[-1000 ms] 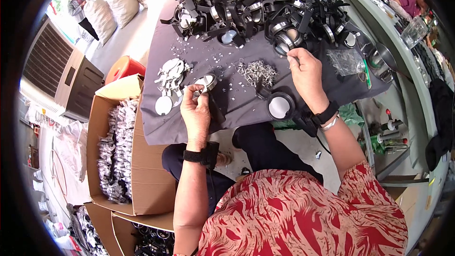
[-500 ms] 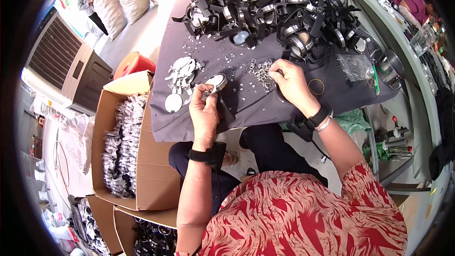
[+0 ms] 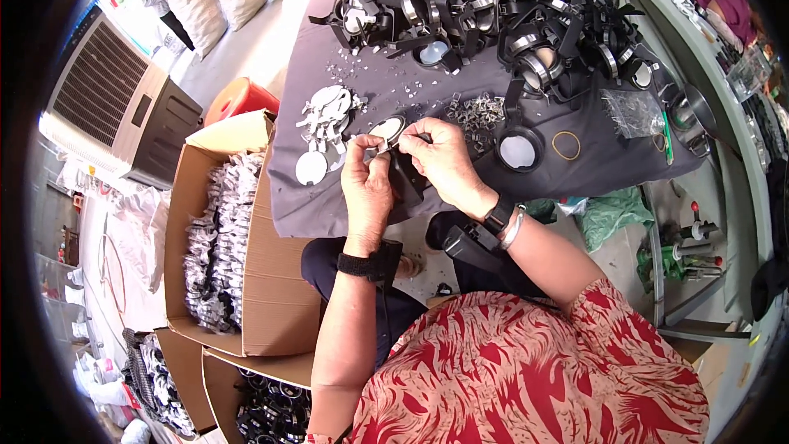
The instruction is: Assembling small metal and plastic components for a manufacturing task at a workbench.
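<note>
My left hand (image 3: 367, 189) pinches a round, metal-rimmed piece with a white face (image 3: 386, 127) and a black strap (image 3: 407, 179) hanging below it. Close beside it on the right, my right hand (image 3: 446, 163) has thumb and forefinger pressed together at the rim; whatever they hold is too small to make out. Small metal clips (image 3: 478, 113) lie in a pile just beyond my right hand. To the left of my left hand are stacked white discs with tabs (image 3: 329, 107) and a single white disc (image 3: 311, 168). Another round black-strapped piece (image 3: 519, 150) rests to the right.
A large heap of black-strapped round pieces (image 3: 485, 8) covers the table's far side. Further right lie a rubber band (image 3: 566, 145), a clear plastic bag (image 3: 631, 113) and a metal cup (image 3: 687, 111). A carton (image 3: 279, 296) of wrapped parts stands left of the table.
My right hand has moved left from the pile of clips to the round piece in my left hand. The black-strapped piece it was covering now shows.
</note>
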Tool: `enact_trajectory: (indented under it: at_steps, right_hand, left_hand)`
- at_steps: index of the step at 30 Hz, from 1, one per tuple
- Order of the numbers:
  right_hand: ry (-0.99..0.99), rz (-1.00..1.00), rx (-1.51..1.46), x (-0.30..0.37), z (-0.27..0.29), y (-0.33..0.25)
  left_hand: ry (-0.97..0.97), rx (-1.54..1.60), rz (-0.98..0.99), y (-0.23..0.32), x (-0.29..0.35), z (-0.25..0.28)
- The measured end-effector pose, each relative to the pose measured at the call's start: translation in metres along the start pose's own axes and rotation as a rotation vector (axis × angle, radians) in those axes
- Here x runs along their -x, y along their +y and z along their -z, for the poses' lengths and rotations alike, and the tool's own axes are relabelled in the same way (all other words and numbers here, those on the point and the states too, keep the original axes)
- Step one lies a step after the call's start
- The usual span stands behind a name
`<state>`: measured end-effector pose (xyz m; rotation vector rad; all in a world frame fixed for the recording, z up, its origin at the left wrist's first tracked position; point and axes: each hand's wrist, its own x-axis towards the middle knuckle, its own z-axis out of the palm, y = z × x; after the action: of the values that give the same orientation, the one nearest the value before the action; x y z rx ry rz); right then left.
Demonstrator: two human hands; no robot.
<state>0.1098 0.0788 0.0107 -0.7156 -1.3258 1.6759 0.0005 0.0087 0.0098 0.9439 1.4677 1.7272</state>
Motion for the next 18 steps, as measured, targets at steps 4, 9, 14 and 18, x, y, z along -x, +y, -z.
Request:
enact_trajectory:
  at_steps: [4, 9, 14, 18]
  right_hand:
    - [0.011, -0.027, 0.179, 0.001, 0.003, 0.006]
    - [0.075, 0.491, 0.572, -0.003, -0.001, -0.005]
    - [-0.095, 0.044, 0.471, -0.009, 0.008, -0.017]
    - [-0.003, 0.348, 0.798, -0.012, 0.001, -0.012]
  left_hand:
    - [0.002, -0.004, -0.011, 0.001, 0.0, -0.001]
    - [-0.005, 0.013, 0.024, 0.004, 0.001, -0.001]
    - [-0.014, -0.001, 0.049, 0.008, 0.004, 0.001]
    - [-0.008, -0.006, 0.067, 0.012, 0.006, -0.001]
